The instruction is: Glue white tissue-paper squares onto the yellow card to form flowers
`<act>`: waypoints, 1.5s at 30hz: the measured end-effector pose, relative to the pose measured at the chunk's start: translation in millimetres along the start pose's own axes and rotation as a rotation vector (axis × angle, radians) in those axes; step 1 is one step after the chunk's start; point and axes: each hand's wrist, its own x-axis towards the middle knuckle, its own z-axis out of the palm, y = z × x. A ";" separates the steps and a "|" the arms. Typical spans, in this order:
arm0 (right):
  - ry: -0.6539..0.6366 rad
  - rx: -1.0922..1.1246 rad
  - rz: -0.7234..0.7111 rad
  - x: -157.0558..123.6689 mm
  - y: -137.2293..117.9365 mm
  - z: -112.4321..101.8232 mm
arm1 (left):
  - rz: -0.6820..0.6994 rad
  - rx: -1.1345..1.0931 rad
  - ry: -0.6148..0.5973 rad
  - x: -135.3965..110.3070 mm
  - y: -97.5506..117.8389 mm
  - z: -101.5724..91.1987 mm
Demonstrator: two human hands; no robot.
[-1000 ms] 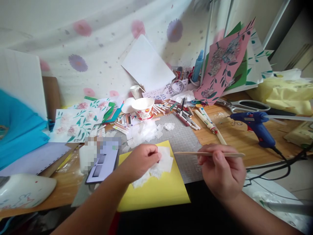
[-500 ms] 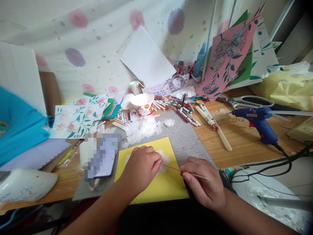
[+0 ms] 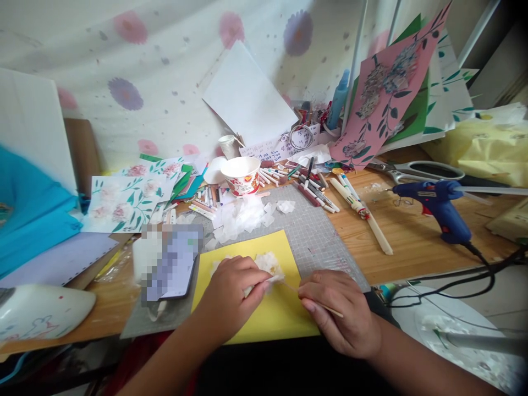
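My right hand (image 3: 340,311) is closed around a thin wooden stick (image 3: 330,309), whose far end points at the white tissue paper flower (image 3: 269,263) on a sheet of yellow paper (image 3: 268,324). Over the left part of that sheet is my left hand (image 3: 233,289), with thumb and forefinger pinched on a piece of white tissue paper (image 3: 275,277) beside the flower. The stick's tip meets the paper close to those fingertips. My left hand hides part of the white paper work.
A grey cutting mat (image 3: 325,250) lies beneath, with loose white tissue pieces (image 3: 243,217) behind the sheet. A phone (image 3: 175,264) is on the left, a paper bowl (image 3: 241,176) behind. Scattered markers (image 3: 313,192), scissors (image 3: 412,171) and a blue glue gun (image 3: 445,212) are to the right.
My right hand and the stick have shifted slightly left. My left thumb and forefinger have moved a little lower and left, showing more of the tissue flower.
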 end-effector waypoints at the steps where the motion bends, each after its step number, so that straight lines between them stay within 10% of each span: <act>1: 0.038 0.032 0.031 -1.9 0.1 -0.2 | -0.010 -0.022 0.012 -1.5 -0.8 -2.1; 7: 0.451 0.221 0.381 -9.9 1.9 5.6 | -0.148 -0.084 0.096 -4.2 -4.4 -16.0; 24: 0.309 0.147 0.346 -8.0 3.5 3.4 | 0.044 0.098 0.408 -0.5 5.8 10.8; 31: 0.305 0.145 0.338 -6.9 2.4 2.7 | 0.109 0.265 0.352 -4.6 10.3 23.8; 38: 0.571 0.377 0.375 -15.0 6.3 11.7 | 0.131 0.297 0.330 -8.8 12.2 23.2; 45: 0.159 0.163 0.184 0.7 -0.2 -0.5 | 0.130 0.298 0.302 -8.1 13.0 25.4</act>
